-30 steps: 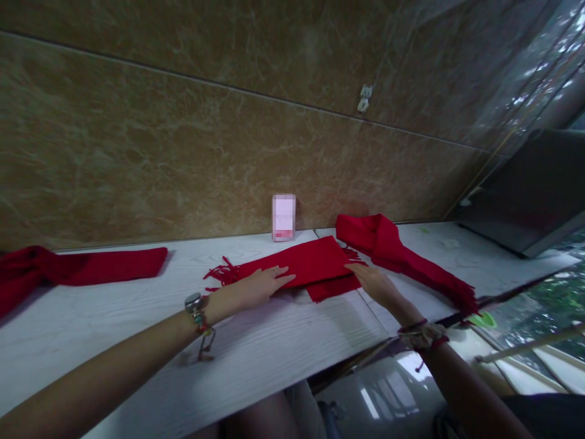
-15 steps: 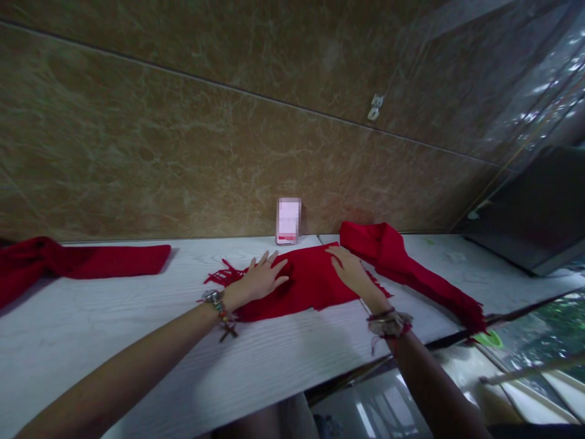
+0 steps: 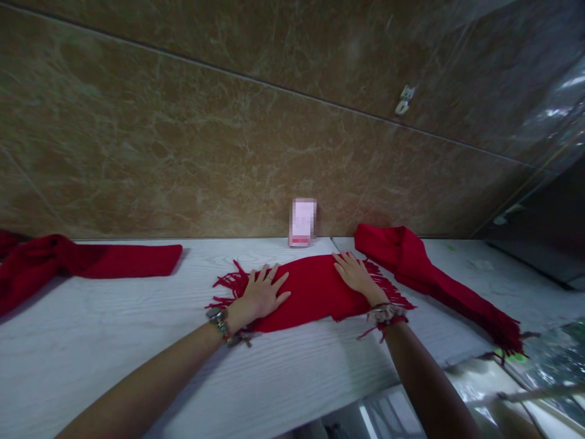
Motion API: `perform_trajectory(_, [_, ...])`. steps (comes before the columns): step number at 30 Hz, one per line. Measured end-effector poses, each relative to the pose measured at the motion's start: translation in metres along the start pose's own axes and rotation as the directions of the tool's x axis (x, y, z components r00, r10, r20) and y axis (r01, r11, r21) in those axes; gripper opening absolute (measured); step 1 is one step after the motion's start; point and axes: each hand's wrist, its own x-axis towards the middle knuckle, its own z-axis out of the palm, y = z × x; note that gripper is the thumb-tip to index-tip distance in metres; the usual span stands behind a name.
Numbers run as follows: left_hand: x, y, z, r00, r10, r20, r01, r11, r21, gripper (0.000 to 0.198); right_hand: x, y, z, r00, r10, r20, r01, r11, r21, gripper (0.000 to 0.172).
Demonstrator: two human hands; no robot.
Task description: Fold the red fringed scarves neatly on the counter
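Note:
A red fringed scarf [image 3: 311, 286] lies folded flat on the white wood-grain table, with fringes sticking out at both ends. My left hand [image 3: 262, 296] rests on its left part, fingers spread. On the right part lies my right hand [image 3: 359, 277], palm down with fingers stretched out. Both hands press on the cloth without gripping it. Another red scarf [image 3: 411, 262] is bent over itself at the right, its fringed end reaching the table's front edge. Farther left a third red piece of cloth [image 3: 132, 260] lies with a bunched, twisted part.
A phone-like object with a blurred screen [image 3: 303, 222] leans on the brown marbled wall [image 3: 183, 134] behind the scarf. The white table [image 3: 183, 378] ends at a front edge on the right. A dark box-like object [image 3: 539, 231] stands at the far right.
The middle scarf lies flatter, and more of its right fringe shows. My hands still rest on it, the left with fingers more spread. The whole view has shifted slightly.

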Motion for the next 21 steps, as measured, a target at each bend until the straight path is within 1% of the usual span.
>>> perform_trajectory(4, [0.0, 0.001, 0.002, 1.0, -0.001, -0.012, 0.001, 1.0, 0.003, 0.053, 0.003, 0.012, 0.011, 0.999, 0.016, -0.037, -0.014, 0.999, 0.052, 0.044])
perform_trajectory(6, [-0.001, 0.001, 0.002, 1.0, 0.0, -0.029, 0.0, 1.0, -0.008, 0.053, 0.003, 0.012, 0.011, 0.995, 0.026, -0.093, -0.019, 0.997, 0.077, 0.043])
perform_trajectory(8, [-0.002, 0.001, 0.001, 0.999, -0.002, -0.048, 0.001, 1.0, -0.013, 0.051, -0.001, 0.01, 0.006, 0.985, 0.023, -0.172, -0.004, 0.994, 0.105, 0.04])
perform_trajectory(9, [-0.003, 0.001, 0.0, 0.998, 0.001, -0.067, -0.001, 1.0, -0.007, 0.05, -0.004, 0.009, 0.001, 0.977, 0.002, -0.215, 0.026, 0.992, 0.125, 0.038])
perform_trajectory(11, [-0.007, 0.005, -0.004, 0.992, 0.046, -0.115, -0.046, 0.999, 0.008, 0.048, -0.014, 0.008, -0.011, 0.96, -0.097, -0.262, 0.146, 0.974, 0.175, 0.035])
perform_trajectory(13, [-0.014, 0.012, -0.006, 0.981, 0.158, -0.115, -0.16, 0.987, -0.006, 0.052, -0.029, 0.006, -0.023, 0.94, -0.25, -0.232, 0.304, 0.923, 0.235, 0.032])
perform_trajectory(15, [-0.021, 0.022, -0.008, 0.959, 0.278, -0.047, -0.28, 0.959, -0.049, 0.058, -0.046, 0.004, -0.034, 0.908, -0.393, -0.147, 0.419, 0.86, 0.291, 0.032])
perform_trajectory(16, [-0.024, 0.027, -0.008, 0.95, 0.313, -0.006, -0.313, 0.948, -0.065, 0.06, -0.054, 0.003, -0.038, 0.892, -0.44, -0.105, 0.45, 0.838, 0.308, 0.032])
perform_trajectory(18, [-0.029, 0.035, -0.006, 0.943, 0.329, 0.044, -0.327, 0.944, -0.052, 0.052, -0.069, 0.001, -0.044, 0.878, -0.475, -0.05, 0.466, 0.827, 0.314, 0.033])
perform_trajectory(20, [-0.031, 0.039, -0.004, 0.946, 0.319, 0.061, -0.319, 0.948, -0.017, 0.044, -0.079, 0.0, -0.048, 0.884, -0.466, -0.026, 0.452, 0.84, 0.299, 0.035])
perform_trajectory(21, [-0.032, 0.039, -0.004, 0.947, 0.315, 0.069, -0.315, 0.949, -0.004, 0.044, -0.082, 0.0, -0.05, 0.889, -0.458, -0.017, 0.442, 0.848, 0.291, 0.036])
